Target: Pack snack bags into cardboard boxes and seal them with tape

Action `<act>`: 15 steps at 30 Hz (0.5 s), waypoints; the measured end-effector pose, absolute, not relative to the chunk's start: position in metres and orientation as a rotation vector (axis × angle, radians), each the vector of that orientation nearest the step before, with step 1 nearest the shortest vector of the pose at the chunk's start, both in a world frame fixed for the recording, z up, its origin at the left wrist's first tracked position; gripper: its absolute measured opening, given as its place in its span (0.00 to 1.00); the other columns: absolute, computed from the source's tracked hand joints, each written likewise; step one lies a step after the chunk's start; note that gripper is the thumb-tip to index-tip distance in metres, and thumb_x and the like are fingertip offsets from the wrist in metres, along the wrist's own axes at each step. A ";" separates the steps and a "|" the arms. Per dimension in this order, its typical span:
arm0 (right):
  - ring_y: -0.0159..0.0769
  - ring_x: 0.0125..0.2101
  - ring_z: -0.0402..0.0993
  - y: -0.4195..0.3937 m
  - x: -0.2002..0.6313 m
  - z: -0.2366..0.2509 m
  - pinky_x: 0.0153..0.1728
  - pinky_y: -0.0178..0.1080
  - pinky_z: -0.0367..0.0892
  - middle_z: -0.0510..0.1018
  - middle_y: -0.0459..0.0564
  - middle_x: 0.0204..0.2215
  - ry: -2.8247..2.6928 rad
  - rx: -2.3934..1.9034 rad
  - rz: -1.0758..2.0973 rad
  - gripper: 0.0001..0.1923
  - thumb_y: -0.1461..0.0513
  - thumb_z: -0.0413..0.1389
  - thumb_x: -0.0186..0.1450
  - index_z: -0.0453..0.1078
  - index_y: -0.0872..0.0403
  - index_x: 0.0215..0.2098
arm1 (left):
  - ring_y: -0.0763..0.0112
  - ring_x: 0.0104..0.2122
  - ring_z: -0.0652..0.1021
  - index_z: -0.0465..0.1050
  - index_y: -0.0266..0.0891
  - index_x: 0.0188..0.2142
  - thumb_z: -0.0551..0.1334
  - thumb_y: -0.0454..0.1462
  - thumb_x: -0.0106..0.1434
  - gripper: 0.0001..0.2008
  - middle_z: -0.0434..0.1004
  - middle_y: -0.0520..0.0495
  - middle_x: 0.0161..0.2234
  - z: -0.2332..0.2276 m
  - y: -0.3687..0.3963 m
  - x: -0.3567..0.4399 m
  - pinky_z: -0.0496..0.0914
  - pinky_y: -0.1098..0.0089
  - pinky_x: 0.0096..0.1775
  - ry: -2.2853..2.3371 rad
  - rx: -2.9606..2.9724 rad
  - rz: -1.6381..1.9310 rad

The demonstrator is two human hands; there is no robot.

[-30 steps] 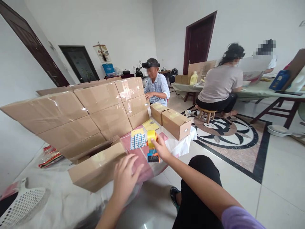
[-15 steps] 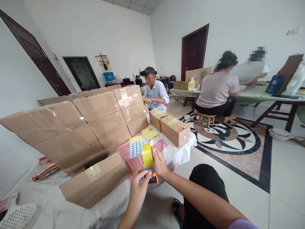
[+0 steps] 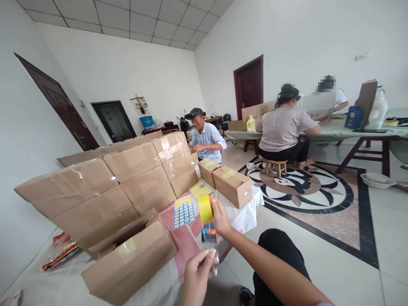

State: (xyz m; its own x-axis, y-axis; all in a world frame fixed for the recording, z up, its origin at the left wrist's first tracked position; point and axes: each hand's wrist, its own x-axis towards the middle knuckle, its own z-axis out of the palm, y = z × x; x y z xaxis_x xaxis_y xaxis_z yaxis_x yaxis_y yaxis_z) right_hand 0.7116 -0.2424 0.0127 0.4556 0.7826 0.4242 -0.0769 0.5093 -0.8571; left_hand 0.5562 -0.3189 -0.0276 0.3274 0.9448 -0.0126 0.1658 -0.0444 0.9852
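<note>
My right hand [image 3: 222, 217] grips a tape dispenser [image 3: 209, 236] with an orange and blue body and a yellow roll [image 3: 205, 209] on it. Below it, my left hand [image 3: 199, 270] pinches the loose end of clear tape [image 3: 214, 262], which stretches down from the dispenser. To the left of my hands lies a long cardboard box [image 3: 130, 259], its top flaps partly raised and a piece of tape on its side. A sheet of blue-edged labels [image 3: 184, 215] rests on the pink and white tablecloth [image 3: 178, 259] just beyond.
Stacked cardboard boxes [image 3: 140, 178] wall off the table's left side. Two closed boxes [image 3: 232, 185] stand at its right edge, near a yellow sheet [image 3: 201, 190]. A person in a cap [image 3: 207, 138] sits across; another [image 3: 283, 123] sits on a stool [image 3: 276, 166] at a green-covered table.
My left hand has moved down from the dispenser, drawing out a length of clear tape. The view has tilted upward, showing more ceiling.
</note>
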 end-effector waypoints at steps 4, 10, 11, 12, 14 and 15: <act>0.39 0.33 0.68 -0.240 0.729 0.022 0.36 0.40 0.67 0.73 0.46 0.28 -0.820 -0.925 0.651 0.24 0.40 0.52 0.66 0.66 0.50 0.28 | 0.69 0.23 0.74 0.82 0.33 0.33 0.64 0.69 0.49 0.39 0.81 0.39 0.28 -0.034 -0.318 0.565 0.66 0.70 0.26 1.028 1.445 0.809; 0.40 0.36 0.69 -0.251 0.723 0.018 0.38 0.39 0.67 0.75 0.47 0.31 -0.787 -0.899 0.804 0.22 0.41 0.58 0.62 0.69 0.50 0.30 | 0.74 0.16 0.69 0.82 0.32 0.37 0.63 0.71 0.46 0.44 0.79 0.42 0.26 -0.057 -0.307 0.565 0.58 0.72 0.22 1.011 1.450 0.690; 0.40 0.36 0.70 -0.252 0.720 0.016 0.38 0.39 0.67 0.75 0.47 0.31 -0.774 -0.894 0.835 0.22 0.41 0.59 0.62 0.70 0.50 0.30 | 0.74 0.16 0.69 0.82 0.32 0.37 0.62 0.71 0.48 0.43 0.80 0.41 0.26 -0.061 -0.306 0.563 0.59 0.71 0.22 1.008 1.484 0.691; 0.40 0.35 0.70 -0.253 0.718 0.014 0.37 0.39 0.67 0.76 0.47 0.31 -0.749 -0.880 0.873 0.21 0.42 0.60 0.62 0.70 0.50 0.30 | 0.73 0.17 0.70 0.81 0.33 0.36 0.60 0.70 0.52 0.40 0.80 0.41 0.27 -0.065 -0.305 0.560 0.61 0.71 0.22 1.014 1.536 0.696; 0.38 0.32 0.71 -0.256 0.715 0.012 0.34 0.37 0.68 0.75 0.45 0.29 -0.650 -0.807 0.973 0.20 0.44 0.62 0.60 0.70 0.51 0.29 | 0.70 0.19 0.73 0.80 0.36 0.32 0.58 0.63 0.61 0.32 0.81 0.42 0.26 -0.067 -0.304 0.551 0.64 0.70 0.25 1.054 1.711 0.719; 0.37 0.31 0.72 -0.258 0.714 0.013 0.33 0.37 0.68 0.75 0.44 0.27 -0.587 -0.754 1.027 0.19 0.45 0.64 0.59 0.70 0.51 0.29 | 0.69 0.20 0.75 0.79 0.37 0.29 0.56 0.58 0.65 0.27 0.81 0.44 0.26 -0.066 -0.303 0.546 0.64 0.71 0.26 1.082 1.843 0.744</act>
